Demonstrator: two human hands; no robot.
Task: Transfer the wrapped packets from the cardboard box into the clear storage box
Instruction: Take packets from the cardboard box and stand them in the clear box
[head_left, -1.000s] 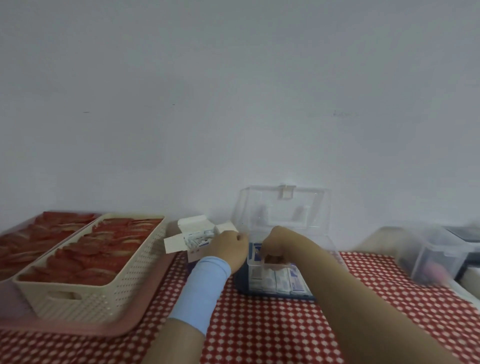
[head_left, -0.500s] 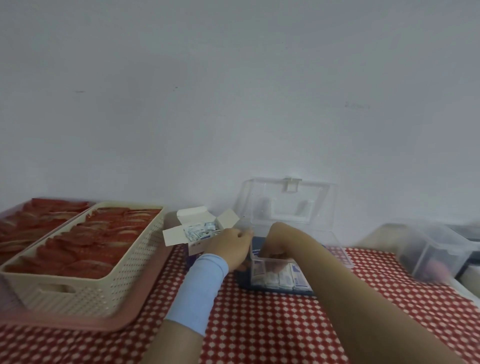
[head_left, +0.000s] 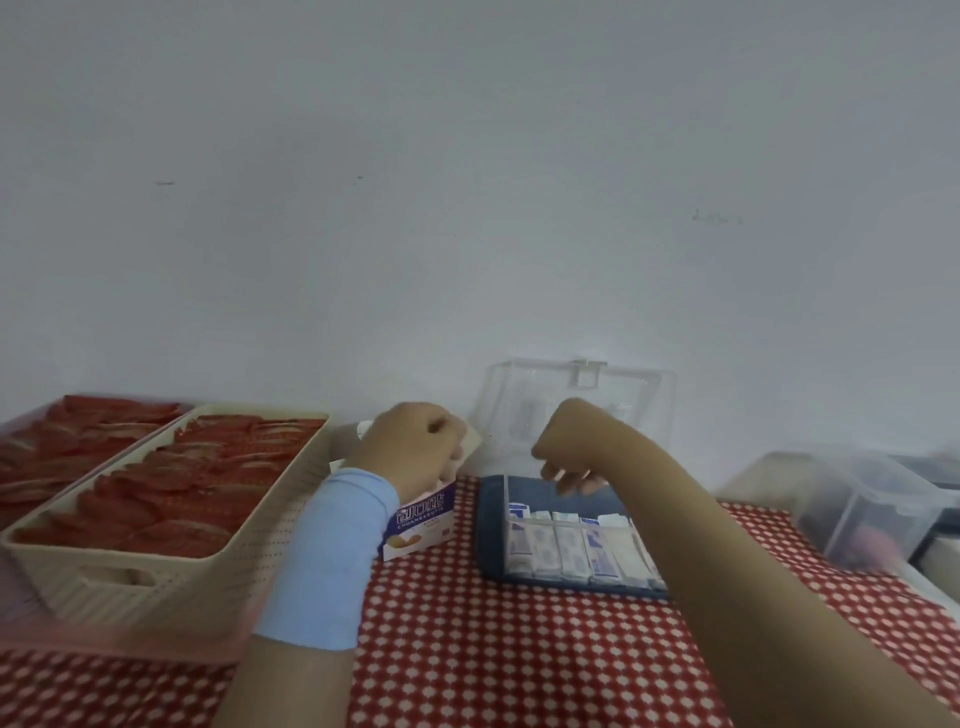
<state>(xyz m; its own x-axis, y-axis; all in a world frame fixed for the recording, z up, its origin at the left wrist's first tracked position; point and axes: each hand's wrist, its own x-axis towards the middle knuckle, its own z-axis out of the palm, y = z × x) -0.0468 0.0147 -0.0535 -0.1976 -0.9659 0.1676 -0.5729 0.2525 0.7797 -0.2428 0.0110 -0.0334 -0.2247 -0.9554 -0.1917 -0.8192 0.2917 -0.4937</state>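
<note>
The small white and purple cardboard box (head_left: 422, 526) stands on the red checked cloth. My left hand (head_left: 413, 446) lies on its open top with fingers curled over the right edge by a flap, hiding the packets inside. To the right sits the clear storage box (head_left: 492, 525) with a blue base, its clear lid (head_left: 576, 408) standing open against the wall. A row of white and blue wrapped packets (head_left: 571, 552) stands inside along its front. My right hand (head_left: 567, 457) hovers above the storage box, fingers loosely curled downward, with nothing seen in them.
A cream slotted basket (head_left: 130, 579) full of red packets sits at the left on a pink tray (head_left: 171, 642), with more red packets (head_left: 57, 441) behind it. A frosted plastic container (head_left: 857, 506) stands at the right edge. The white wall is close behind everything.
My left hand moved from the cardboard box's right side onto its open top. My right hand lifted out of the storage box. The view tilted down.
</note>
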